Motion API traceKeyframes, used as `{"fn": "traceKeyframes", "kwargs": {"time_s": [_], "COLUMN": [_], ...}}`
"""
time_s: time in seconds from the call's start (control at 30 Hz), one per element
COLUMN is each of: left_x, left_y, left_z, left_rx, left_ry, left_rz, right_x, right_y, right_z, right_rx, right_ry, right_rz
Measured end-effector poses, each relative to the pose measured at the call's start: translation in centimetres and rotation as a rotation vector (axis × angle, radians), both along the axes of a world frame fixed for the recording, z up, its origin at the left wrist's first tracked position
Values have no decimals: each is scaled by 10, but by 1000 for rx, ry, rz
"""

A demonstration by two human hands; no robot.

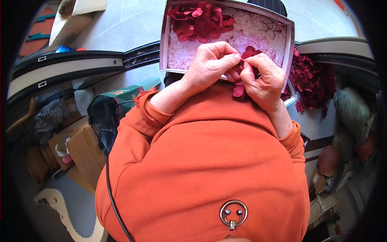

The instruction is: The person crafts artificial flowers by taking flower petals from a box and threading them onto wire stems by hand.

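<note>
Above the front edge of a shallow box (163, 48), my left hand (211, 64) and my right hand (264, 76) meet at their fingertips. Both are closed in a pinch on a dark red fabric flower (250, 52), partly covered by my fingers. One of its petals (238, 90) hangs below, between my hands. Exactly which part each hand grips is too small to make out. Inside the box, a cluster of red fabric flowers (199, 22) lies at the back left. Thin dark stems (274, 26) rest at the back right, on a layer of pale pink bits (242, 28).
A big heap of dark red fabric flowers (312, 80) is right of the box. On the left are a dark green bag (115, 109) and cardboard boxes (82, 149). A black cable (111, 193) runs down along my left sleeve. Door tracks (141, 54) cross the floor behind.
</note>
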State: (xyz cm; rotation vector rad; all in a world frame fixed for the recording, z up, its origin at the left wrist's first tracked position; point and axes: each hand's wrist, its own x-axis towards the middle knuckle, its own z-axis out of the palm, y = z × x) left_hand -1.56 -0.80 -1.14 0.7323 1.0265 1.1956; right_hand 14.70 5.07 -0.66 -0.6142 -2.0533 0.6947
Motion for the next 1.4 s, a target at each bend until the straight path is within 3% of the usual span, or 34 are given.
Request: {"fn": "traceKeyframes", "kwargs": {"time_s": [0.53,0.67,0.87,0.93,1.0,1.07,1.1,1.13,1.2,1.27,1.37,1.4], "left_x": [1,0,-6,-7,-3,7,14,21,35,42,42,39], "left_y": [1,3,24,40,58,78,88,100,117,131,137,136], "left_z": [0,-2,21,22,28,25,21,15,14,2,-10,-11], "left_rx": [28,115,32,176,317,419,475,529,538,708,650,603], "left_ry": [57,226,327,724,929,1029,1104,1181,1300,1367,1338,1318], "left_rz": [-6,-14,-266,-267,-227,-182,-114,-46,39,108,72,57], "right_x": [-2,-3,41,76,122,179,213,245,261,268,187,162], "right_y": [-1,-2,2,9,33,70,95,116,122,130,105,97], "right_z": [-3,-4,33,36,34,18,7,1,13,8,31,29], "right_rx": [10,-15,-313,-581,-477,-472,-310,77,23,165,-7,42], "right_ry": [-51,-66,20,92,-60,-183,-352,-659,-1075,-807,-428,-370], "right_rz": [-42,-41,12,-17,-138,-482,-678,-822,-1154,-1052,-685,-546]}}
